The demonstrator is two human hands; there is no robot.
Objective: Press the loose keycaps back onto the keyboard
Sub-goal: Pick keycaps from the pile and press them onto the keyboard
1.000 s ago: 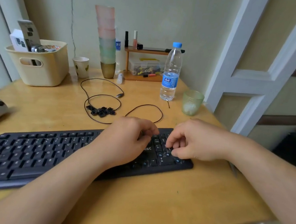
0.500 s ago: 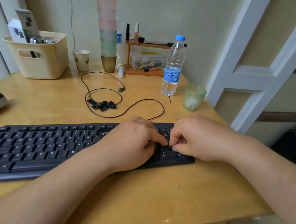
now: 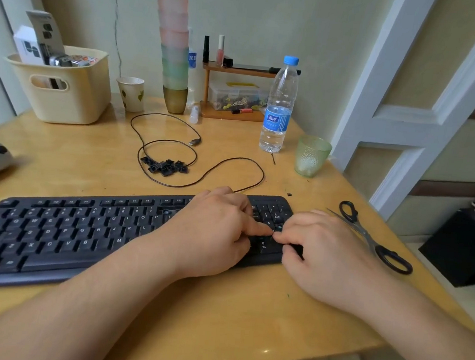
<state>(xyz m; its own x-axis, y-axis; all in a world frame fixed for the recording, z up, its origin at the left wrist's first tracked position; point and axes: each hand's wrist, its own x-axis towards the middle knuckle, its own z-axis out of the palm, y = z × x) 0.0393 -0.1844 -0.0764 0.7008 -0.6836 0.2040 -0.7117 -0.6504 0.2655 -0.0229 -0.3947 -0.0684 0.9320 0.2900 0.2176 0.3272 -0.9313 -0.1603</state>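
Head view: both hands at the numeric pad of the dark grey plastic keyboard (image 3: pixel 80 231) on the counter. Left hand (image 3: pixel 213 232) presses with index extended; right hand (image 3: pixel 330 255) curled, whether it pinches a keycap I cannot tell. Pile of loose black keycaps (image 3: pixel 165 166) lies well apart. Risk: off-square pressing could jam a stem.

Bare desk (image 3: pixel 67 160) lay open between the keyboard (image 3: pixel 65 236) and the back row of things. The cable (image 3: pixel 202 176) looped there around the pile of loose keycaps (image 3: pixel 165 167), just behind the keyboard's far edge. Scissors (image 3: pixel 372 239) lay just right of the right hand (image 3: pixel 330 258), crowding that side. The water bottle (image 3: pixel 279 105) and green glass (image 3: pixel 311 156) stood behind them.
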